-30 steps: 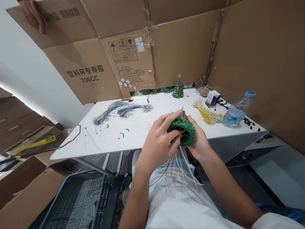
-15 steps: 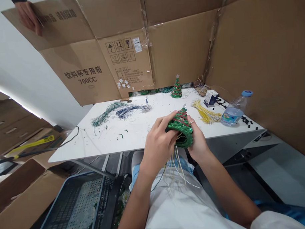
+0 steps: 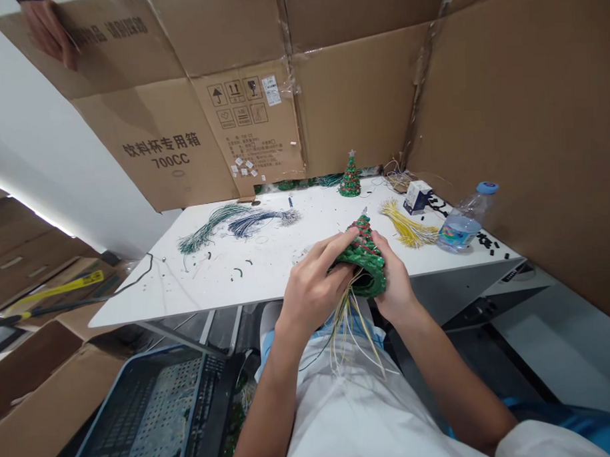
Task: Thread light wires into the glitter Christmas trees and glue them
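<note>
Between my hands, over the table's front edge, is a small green Christmas tree (image 3: pixel 365 256) with red trim. It leans with its tip away from me, and its hollow base faces me. My left hand (image 3: pixel 317 278) grips its left side, fingers over the front and thumb near the base rim. Closed round the right side is my right hand (image 3: pixel 394 279). Several pale, yellowish and dark wires (image 3: pixel 349 320) hang from the base towards my lap. A second, finished-looking tree (image 3: pixel 350 177) stands upright at the back of the table.
On the white table (image 3: pixel 266 273) lie green wires (image 3: pixel 209 228), blue wires (image 3: pixel 259 222) and yellow wires (image 3: pixel 407 226). A small box (image 3: pixel 418 196) and water bottle (image 3: pixel 462 223) stand right. Cardboard (image 3: pixel 355 100) walls the back. Another person's hand (image 3: pixel 51 34) rests top left; a crate (image 3: pixel 155 400) sits below.
The view has shifted slightly. The tree stays in both hands, and my left fingers have moved a little on its side. The hanging wires have swung slightly.
</note>
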A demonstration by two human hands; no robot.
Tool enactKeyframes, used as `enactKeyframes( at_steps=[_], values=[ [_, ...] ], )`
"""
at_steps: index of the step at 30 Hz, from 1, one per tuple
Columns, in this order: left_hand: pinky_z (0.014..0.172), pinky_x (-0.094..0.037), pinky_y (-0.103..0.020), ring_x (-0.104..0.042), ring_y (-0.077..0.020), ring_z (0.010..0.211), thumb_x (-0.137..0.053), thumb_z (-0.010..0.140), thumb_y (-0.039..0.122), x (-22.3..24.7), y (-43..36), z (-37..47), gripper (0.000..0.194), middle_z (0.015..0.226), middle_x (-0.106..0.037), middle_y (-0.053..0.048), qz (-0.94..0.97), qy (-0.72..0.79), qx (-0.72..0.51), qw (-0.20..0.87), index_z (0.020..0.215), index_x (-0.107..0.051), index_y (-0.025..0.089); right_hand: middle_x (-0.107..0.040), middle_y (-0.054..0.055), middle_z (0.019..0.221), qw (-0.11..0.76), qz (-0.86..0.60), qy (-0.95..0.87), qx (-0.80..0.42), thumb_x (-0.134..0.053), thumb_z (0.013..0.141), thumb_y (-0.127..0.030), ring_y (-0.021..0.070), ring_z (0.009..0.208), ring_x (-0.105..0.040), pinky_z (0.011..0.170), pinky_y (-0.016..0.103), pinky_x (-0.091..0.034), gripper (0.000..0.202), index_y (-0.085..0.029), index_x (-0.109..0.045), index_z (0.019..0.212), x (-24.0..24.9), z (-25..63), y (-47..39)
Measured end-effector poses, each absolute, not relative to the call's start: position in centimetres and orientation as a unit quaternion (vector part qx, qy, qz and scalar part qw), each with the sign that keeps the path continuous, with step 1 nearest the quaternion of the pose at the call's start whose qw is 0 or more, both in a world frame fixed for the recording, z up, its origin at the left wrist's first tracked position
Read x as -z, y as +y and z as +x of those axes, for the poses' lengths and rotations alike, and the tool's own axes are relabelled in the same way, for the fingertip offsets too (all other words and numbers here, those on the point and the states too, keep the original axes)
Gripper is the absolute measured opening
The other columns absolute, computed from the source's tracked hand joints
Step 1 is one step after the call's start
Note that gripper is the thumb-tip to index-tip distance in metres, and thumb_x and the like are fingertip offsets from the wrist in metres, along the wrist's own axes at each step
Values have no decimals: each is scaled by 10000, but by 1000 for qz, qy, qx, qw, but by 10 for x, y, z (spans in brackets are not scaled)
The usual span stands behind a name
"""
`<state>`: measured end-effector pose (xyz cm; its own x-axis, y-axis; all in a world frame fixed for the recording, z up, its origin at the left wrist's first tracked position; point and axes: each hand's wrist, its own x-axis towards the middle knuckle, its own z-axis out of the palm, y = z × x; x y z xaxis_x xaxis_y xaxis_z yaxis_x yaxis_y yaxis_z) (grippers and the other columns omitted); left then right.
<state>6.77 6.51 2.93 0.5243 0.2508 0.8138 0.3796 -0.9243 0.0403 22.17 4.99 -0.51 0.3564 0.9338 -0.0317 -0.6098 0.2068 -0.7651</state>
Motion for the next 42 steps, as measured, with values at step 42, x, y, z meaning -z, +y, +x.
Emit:
enactKeyframes(
  at_steps=[42],
  values=[
    [1300, -513, -713, -708, -245, 1322, -629, 987, 56, -20, 70, 58, 273, 1418, -768, -28, -806, -90, 581, 69, 772, -553, 206, -637, -36, 1658, 679, -295, -288, -608, -853, 901, -466, 307, 1635, -497, 1377, 534, -401, 649, -389, -638, 1509, -20, 211, 14]
  ],
)
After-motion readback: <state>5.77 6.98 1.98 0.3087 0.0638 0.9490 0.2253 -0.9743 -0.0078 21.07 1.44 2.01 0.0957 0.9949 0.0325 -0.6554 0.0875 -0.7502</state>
